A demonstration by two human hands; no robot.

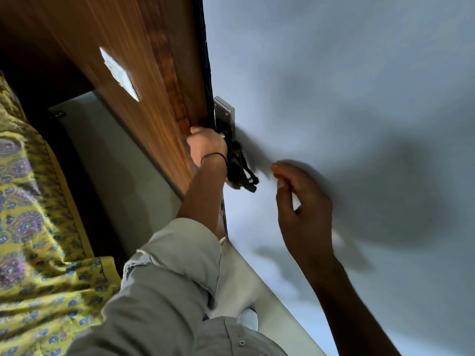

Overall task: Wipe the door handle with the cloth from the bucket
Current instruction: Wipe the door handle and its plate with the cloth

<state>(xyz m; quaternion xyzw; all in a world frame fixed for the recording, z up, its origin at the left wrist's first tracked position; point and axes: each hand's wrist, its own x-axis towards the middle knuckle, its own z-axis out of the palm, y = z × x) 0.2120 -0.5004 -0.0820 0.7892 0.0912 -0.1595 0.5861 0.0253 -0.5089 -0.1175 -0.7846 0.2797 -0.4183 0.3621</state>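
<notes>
Wiping the door handle (223, 118) with the dark cloth (237, 164), judging by the pose: left hand (207, 145) at the lock-side edge of the wooden door (144, 80), pressed against the metal plate just below its visible upper screws. Best done by wrapping the cloth fully round the lever, squeezing, then drawing along its length and twisting to reach the underside; worth passing over the plate and screw heads as well. Steadying the door so that it does not swing under the pressure would help, and the free hand is near enough for that.

Left hand closed in a fist round the upper part of the cloth, a thin dark band at the wrist, grey sleeve (174, 273) pushed back along the forearm. Lever itself hidden behind fist and cloth, so cannot tell how much of it is covered. Loose tail of cloth hanging below the fist against the pale wall (347, 86), blurred, probably swinging.

Right hand (303, 211) raised beside the cloth tail, not touching it; fingers loosely curled, thumb and forefinger close together, nothing visibly held. Holding nothing, as far as can be told.

No bucket in view. Yellow patterned fabric (33, 214) along the left edge, well apart from the door handle.
</notes>
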